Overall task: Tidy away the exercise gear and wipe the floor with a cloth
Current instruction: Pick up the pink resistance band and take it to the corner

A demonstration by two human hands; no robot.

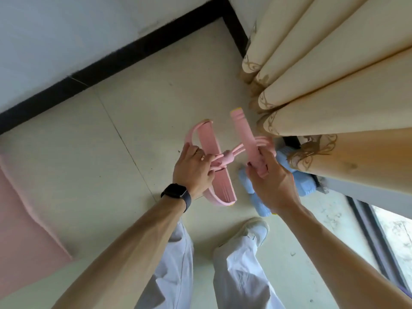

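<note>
Head view: pink mat (26,215) on floor, far left of the fingers. Left hand (192,172) curls round pink pedal bar (208,139) where cords (227,156) join. Right hand (272,181) clamps pink handle (242,130), both held above floor. Blurred blue item (301,186) below right fingers, curtain (334,74) just beyond.

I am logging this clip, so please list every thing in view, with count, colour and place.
puller: one, pink, held up at centre
curtain: one, cream, right side
gear: count unclear, blue, on the floor by the curtain
mat: one, pink, left edge of the floor
skirting: one, black, foot of the wall
watch: one, black, on the left forearm
shoe: one, white, bottom centre
left-hand grip: one, curled on the puller's cords
right-hand grip: one, curled round the puller's handle
</note>
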